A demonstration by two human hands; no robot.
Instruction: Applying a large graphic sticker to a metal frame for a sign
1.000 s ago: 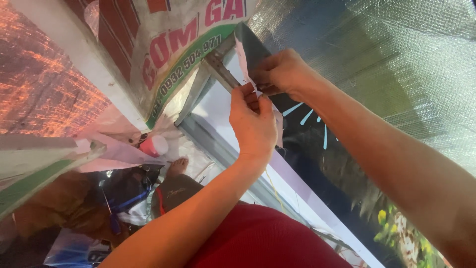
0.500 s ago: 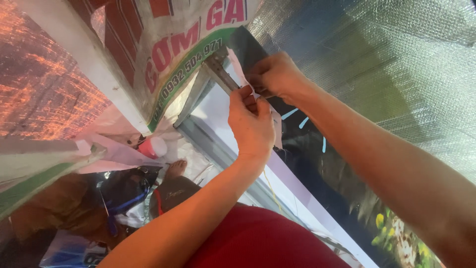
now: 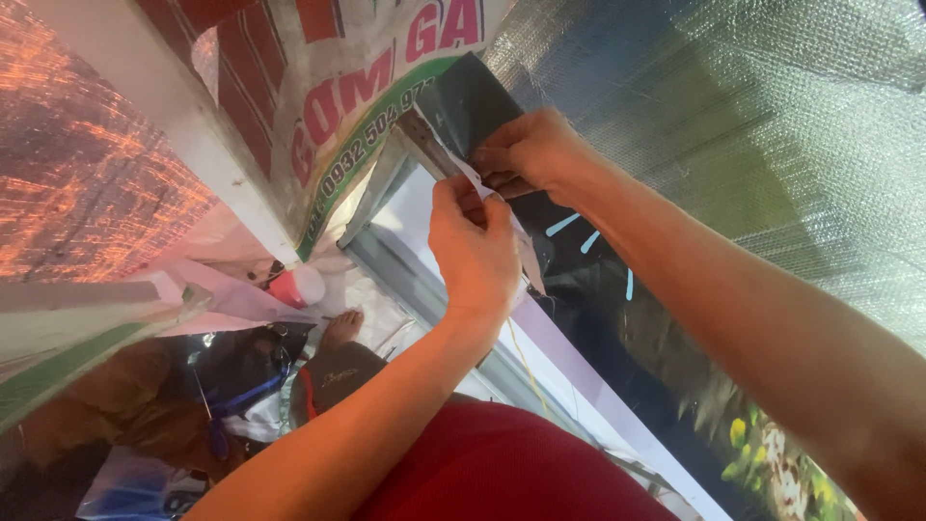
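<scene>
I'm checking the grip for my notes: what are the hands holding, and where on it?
Both hands pinch a thin white strip: the right hand at its upper end by the dark sheet, the left hand just below.

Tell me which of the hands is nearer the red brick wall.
Left. The left hand sits closer to the brick wall, below its printed banner; the right hand is farther out, against the silver sheet.
</scene>
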